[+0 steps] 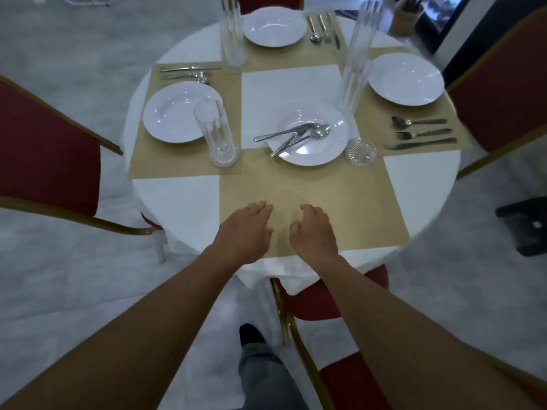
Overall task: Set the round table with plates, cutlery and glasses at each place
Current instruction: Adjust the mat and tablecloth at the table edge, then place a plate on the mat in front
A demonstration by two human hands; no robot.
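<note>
My left hand (245,232) and my right hand (313,232) rest palm down, empty, on the near tan placemat (340,196) of the round white table (177,196). Beyond them a white plate (325,149) carries a loose spoon, fork and knife (293,134), with a short glass (360,151) at its right. The left plate (174,113) has a tall glass (218,134) beside it and cutlery (189,73) behind. The far plate (274,26) sits between a tall glass (233,34) and cutlery (323,27). The right plate (406,79) has a tall glass (356,60) and cutlery (420,133).
Red chairs with gold frames stand at the left (50,161), right (500,93), far side and just below me (340,377). A wooden holder with utensils (407,17) stands on the floor side at the top right. A dark box (529,226) lies on the floor.
</note>
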